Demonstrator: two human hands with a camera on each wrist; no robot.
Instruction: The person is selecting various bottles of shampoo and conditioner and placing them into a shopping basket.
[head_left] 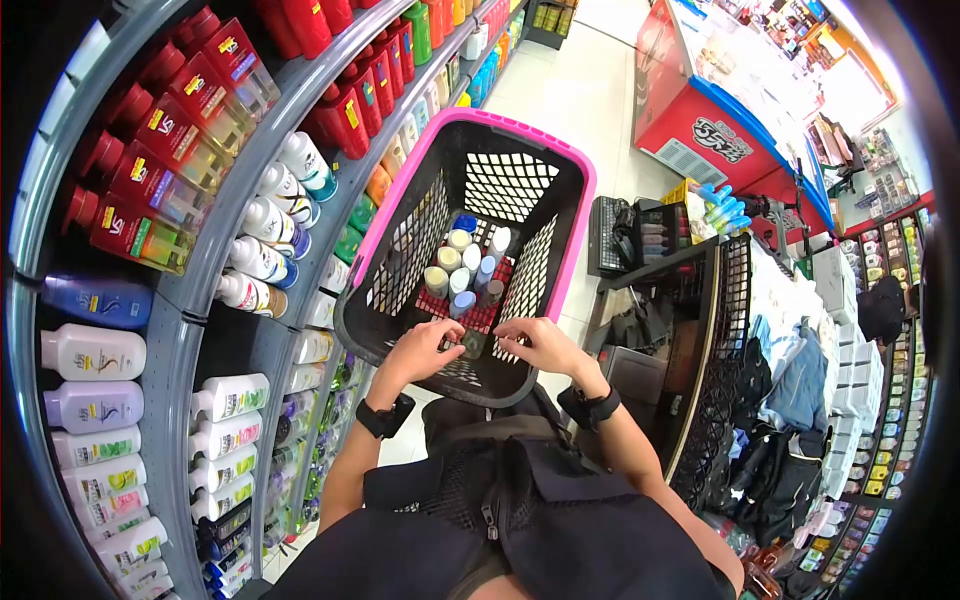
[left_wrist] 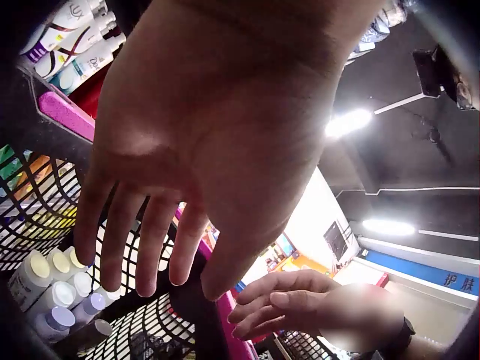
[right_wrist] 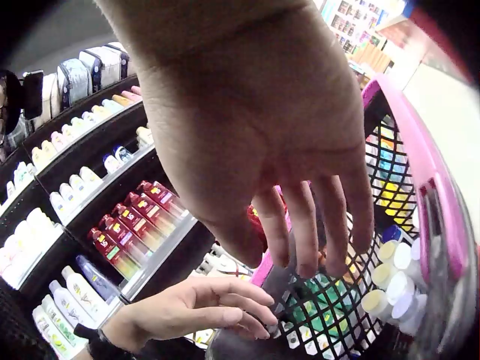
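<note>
Two hands are recorded, both over the near end of one basket of black mesh with a pink rim. The left hand is held open, palm down. Its fingers are straight and slightly spread, and nothing is gripped in it. The right hand is likewise held open, with its fingers extended, close together and pointed down into the basket. Nothing is seen held in it. The fingertips of the two hands are brought near each other but kept apart.

Between them, low in the basket and close to its near wall, one dark-capped bottle is noted. Whether either hand touches it cannot be told.

Further in, a cluster of small bottles is stood upright in the middle of the basket, packed against one another. About ten caps are counted there: cream, white, pale blue and lilac, with one dark. Those at the back are small in the head view, so the count is entered as approximate.

One black wrist band is worn on each arm, two in all. The basket is placed just beside grey shelves on the person's left, stocked with rows of red-capped and white bottles. One red freezer chest is seen well apart, across the aisle.
</note>
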